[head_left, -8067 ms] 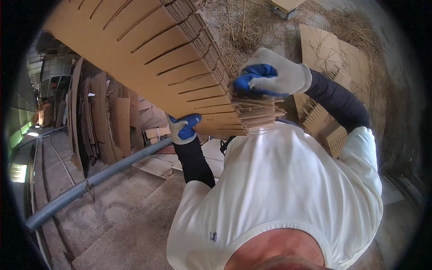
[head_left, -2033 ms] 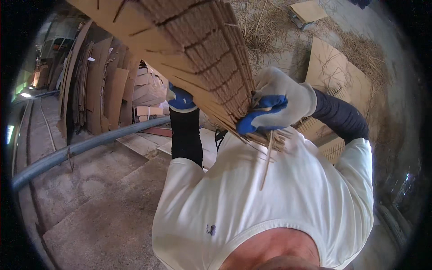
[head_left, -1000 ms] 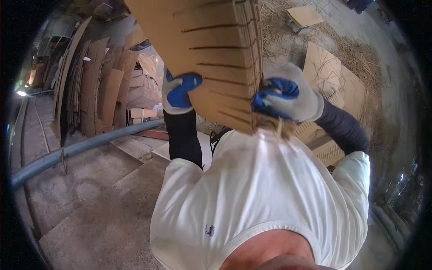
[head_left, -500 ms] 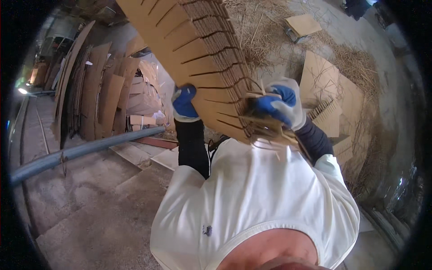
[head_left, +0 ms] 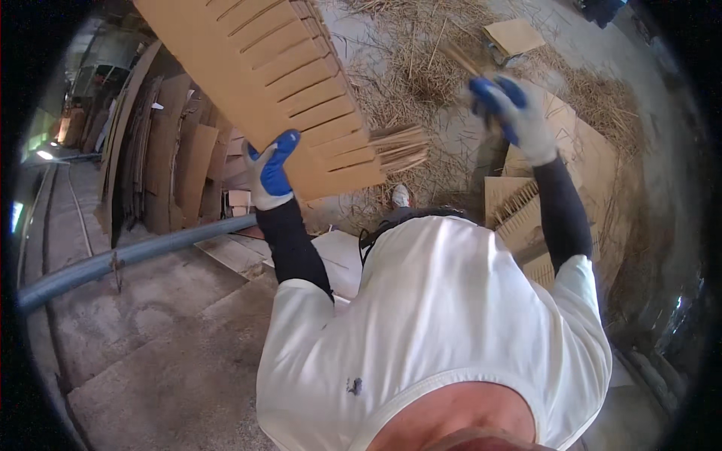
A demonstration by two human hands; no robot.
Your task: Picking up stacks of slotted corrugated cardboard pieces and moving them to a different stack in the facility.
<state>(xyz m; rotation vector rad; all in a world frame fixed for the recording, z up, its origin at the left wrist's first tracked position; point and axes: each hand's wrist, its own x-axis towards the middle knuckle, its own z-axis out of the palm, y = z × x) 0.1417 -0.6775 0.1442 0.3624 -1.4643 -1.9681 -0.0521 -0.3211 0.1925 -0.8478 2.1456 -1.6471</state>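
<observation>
A thick stack of slotted brown cardboard sheets [head_left: 218, 64] hangs tilted before me, with a row of narrow slots along its right side. My left hand [head_left: 272, 171], in a blue-and-white work glove, grips the stack's lower left edge, thumb on the top face. Thin cardboard strips [head_left: 402, 146] stick out in a bunch from the stack's lower right edge. Away to the right, apart from the stack, my right hand [head_left: 510, 116] is gloved alike and blurred by motion. Its fingers are closed around a few thin cardboard strips [head_left: 462, 59] pointing up and left.
Loose cardboard strips [head_left: 421, 60] litter the floor ahead. Slotted cardboard pieces [head_left: 519, 195] lie on larger sheets at the right. A small stand topped with cardboard [head_left: 515, 36] stands farther off. Tall cardboard sheets [head_left: 162, 150] lean at the left, behind a grey pipe [head_left: 150, 248].
My right hand has pulled away from the stack's edge, up and to the right, with strips in it. The stack and my left hand have shifted left, and a bunch of strips now protrudes.
</observation>
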